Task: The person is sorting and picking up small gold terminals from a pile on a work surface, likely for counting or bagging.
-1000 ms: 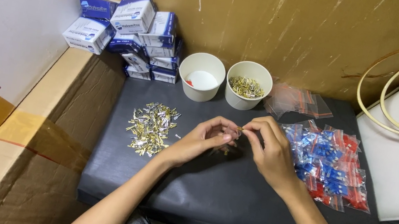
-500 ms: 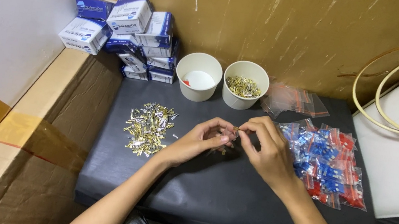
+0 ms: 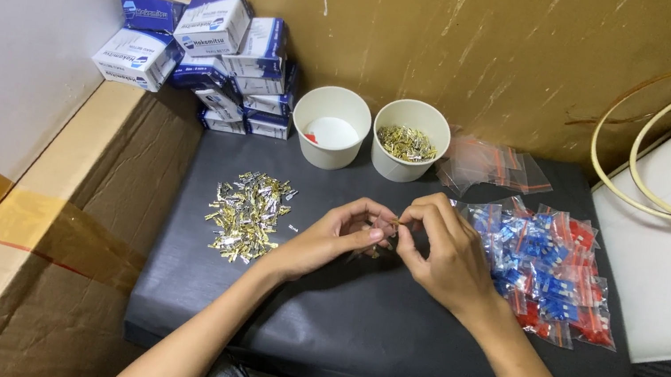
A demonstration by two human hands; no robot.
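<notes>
- Terminals [image 3: 376,242]: small brass pieces pinched between both hands over the black mat [image 3: 348,334].
- Left hand [image 3: 336,238] and right hand [image 3: 447,251] meet fingertip to fingertip, each gripping them.
- Loose brass pile [image 3: 246,215] lies left; blue-red packets [image 3: 547,267] right; two cups [image 3: 371,131] behind.

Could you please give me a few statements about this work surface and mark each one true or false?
1. The loose pile of small brass-coloured metal terminals lies left of the left hand. True.
2. Both white paper cups hold brass pieces. False: the left white paper cup shows only a red bit; the right white paper cup holds them.
3. The clear bags of blue and red parts lie beside the right hand. True.
4. The hands are far apart. False: their fingers meet.
</notes>
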